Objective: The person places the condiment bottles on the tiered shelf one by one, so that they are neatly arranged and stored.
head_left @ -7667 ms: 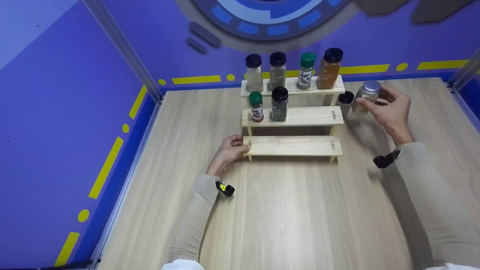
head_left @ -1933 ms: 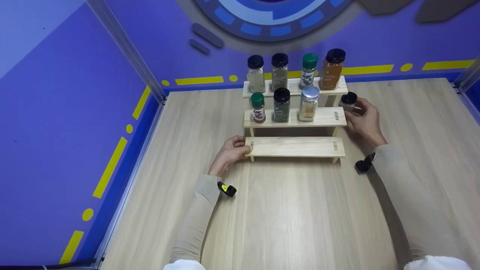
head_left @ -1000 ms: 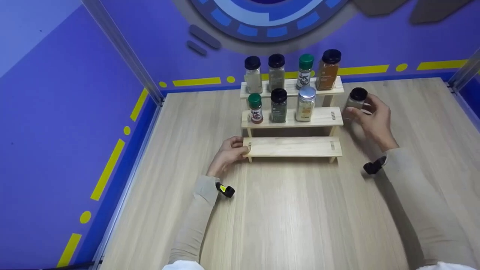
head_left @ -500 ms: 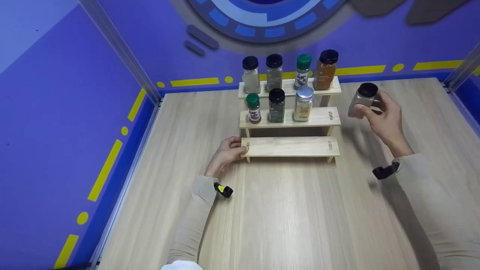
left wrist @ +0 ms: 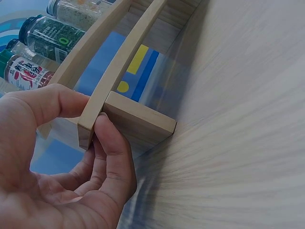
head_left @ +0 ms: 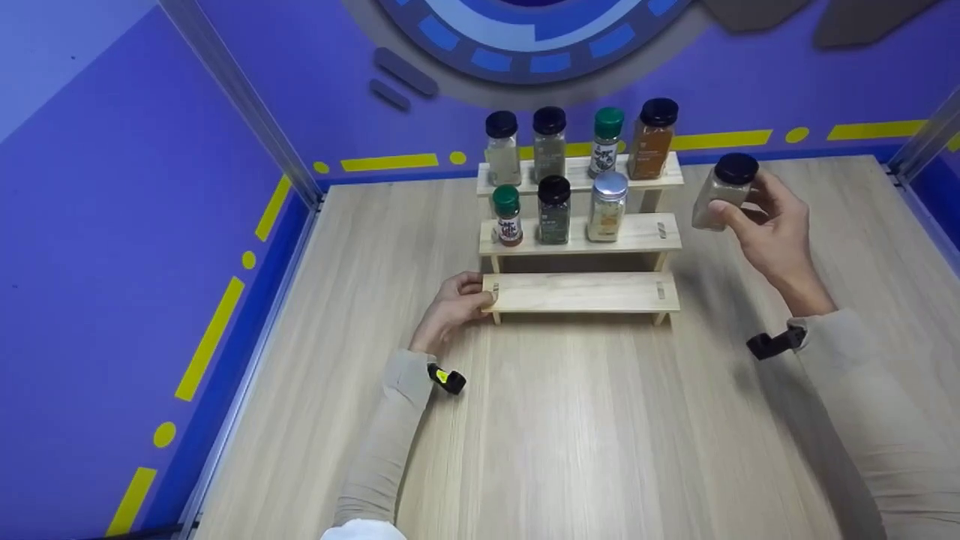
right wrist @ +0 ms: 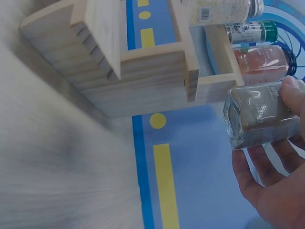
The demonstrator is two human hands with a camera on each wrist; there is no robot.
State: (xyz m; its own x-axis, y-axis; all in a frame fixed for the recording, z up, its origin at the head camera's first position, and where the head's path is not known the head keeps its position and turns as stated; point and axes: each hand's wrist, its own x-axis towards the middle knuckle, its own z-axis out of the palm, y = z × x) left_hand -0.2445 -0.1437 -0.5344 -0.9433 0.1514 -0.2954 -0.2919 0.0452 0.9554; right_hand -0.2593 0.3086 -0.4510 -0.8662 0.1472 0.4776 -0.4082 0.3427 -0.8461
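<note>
My right hand (head_left: 776,232) holds a square glass spice jar (head_left: 724,193) with a black lid and grey-brown contents, tilted and raised above the table to the right of the rack. In the right wrist view the thumb lies on one side of the jar (right wrist: 259,114) and the fingers on the other. At the left end of the three-tier wooden rack (head_left: 581,292), my left hand (head_left: 454,304) pinches the lowest shelf. The left wrist view shows thumb and index finger on the end of that shelf (left wrist: 112,71). The lowest shelf bears no jars.
On the middle tier stand a green-lidded jar (head_left: 508,217), a black-lidded jar (head_left: 554,214) and a silver-lidded jar (head_left: 607,210). Several more jars line the top tier, among them an orange-brown one (head_left: 651,142) at its right end. A blue-purple wall (head_left: 420,127) rises behind the table.
The silver-lidded jar went from my right hand onto the middle tier. My right hand then took the black-lidded jar from beside the rack and lifted it rightward. My left hand stayed on the shelf.
</note>
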